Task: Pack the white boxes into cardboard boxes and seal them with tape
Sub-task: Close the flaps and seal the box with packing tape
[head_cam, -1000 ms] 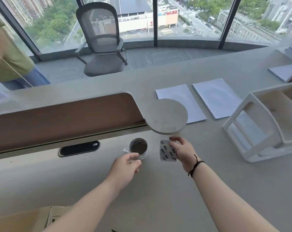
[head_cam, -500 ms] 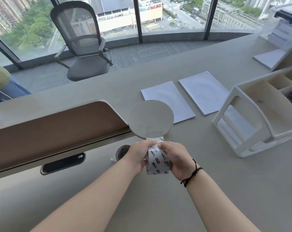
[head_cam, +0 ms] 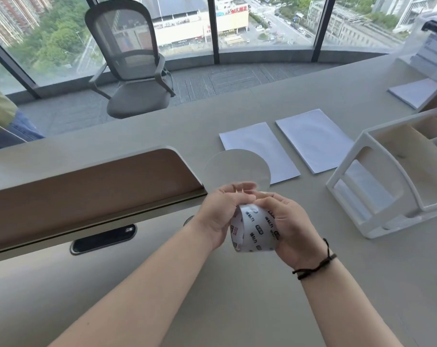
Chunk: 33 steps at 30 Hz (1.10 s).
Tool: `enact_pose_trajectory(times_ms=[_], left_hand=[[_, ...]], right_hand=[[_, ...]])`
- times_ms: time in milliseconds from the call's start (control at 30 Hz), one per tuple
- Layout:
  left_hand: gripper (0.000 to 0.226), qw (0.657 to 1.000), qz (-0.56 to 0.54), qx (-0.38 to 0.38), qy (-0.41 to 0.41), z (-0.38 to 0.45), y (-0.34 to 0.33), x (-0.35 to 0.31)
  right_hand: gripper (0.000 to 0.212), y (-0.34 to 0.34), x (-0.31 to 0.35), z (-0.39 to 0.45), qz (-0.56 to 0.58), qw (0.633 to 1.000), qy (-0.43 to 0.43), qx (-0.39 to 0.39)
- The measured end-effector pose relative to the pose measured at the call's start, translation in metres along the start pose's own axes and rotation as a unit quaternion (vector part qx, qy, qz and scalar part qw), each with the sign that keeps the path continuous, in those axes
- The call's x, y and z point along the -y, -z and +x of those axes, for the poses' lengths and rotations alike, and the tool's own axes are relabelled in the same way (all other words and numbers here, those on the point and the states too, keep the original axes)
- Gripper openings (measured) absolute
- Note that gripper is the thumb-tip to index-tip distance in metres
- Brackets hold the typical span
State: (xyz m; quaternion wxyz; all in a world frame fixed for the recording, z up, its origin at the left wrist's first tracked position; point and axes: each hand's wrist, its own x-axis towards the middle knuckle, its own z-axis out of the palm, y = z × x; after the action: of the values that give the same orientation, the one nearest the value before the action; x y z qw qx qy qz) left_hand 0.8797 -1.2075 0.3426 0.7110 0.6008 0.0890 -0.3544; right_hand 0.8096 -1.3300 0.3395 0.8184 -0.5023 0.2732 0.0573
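Head view, both hands raised together just above the table, centre frame. Right hand curled around the tape roll, palm against its 3 o'clock side, fingers wrapped over the printed outer band. Left hand at the roll's 9 o'clock, fingers bent and pinched at the top edge of the roll, near 12 o'clock, where the two sets of fingertips nearly meet. Cannot tell whether a free tape end is caught between them; judged to be picking for it.

Roll's open core faces roughly 7 o'clock, toward the wearer; its axis runs near-to-far, tilted down. Any pull of tape would likely go to 9 o'clock with the left hand while the right steadies the roll. Black cord bracelet on right wrist.

Outward: round white disc just beyond the hands at 12 o'clock. Two paper sheets at 1 o'clock. White desk organiser at 3 o'clock. Office chair far at 11 o'clock.

No white boxes or cardboard boxes in view; packing judged not yet started, sealing well off.
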Motion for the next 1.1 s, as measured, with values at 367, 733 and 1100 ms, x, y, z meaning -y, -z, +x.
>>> enact_pose_trajectory(times_ms=[367,733,1100], left_hand=[[0.018,0.978,0.106,-0.092,-0.157,-0.079,0.032,0.019],[0.009,0.902,0.246,-0.246,-0.255,-0.200,0.148,0.041],[0.003,0.935,-0.076,-0.287,-0.195,-0.339,0.297,0.079]], right_hand=[[0.014,-0.032,-0.021,-0.062,-0.085,0.996,0.026,0.030],[0.016,-0.142,-0.073,-0.125,-0.202,0.970,0.023,0.137],[0.023,-0.274,-0.179,-0.213,-0.374,0.899,-0.022,0.228]])
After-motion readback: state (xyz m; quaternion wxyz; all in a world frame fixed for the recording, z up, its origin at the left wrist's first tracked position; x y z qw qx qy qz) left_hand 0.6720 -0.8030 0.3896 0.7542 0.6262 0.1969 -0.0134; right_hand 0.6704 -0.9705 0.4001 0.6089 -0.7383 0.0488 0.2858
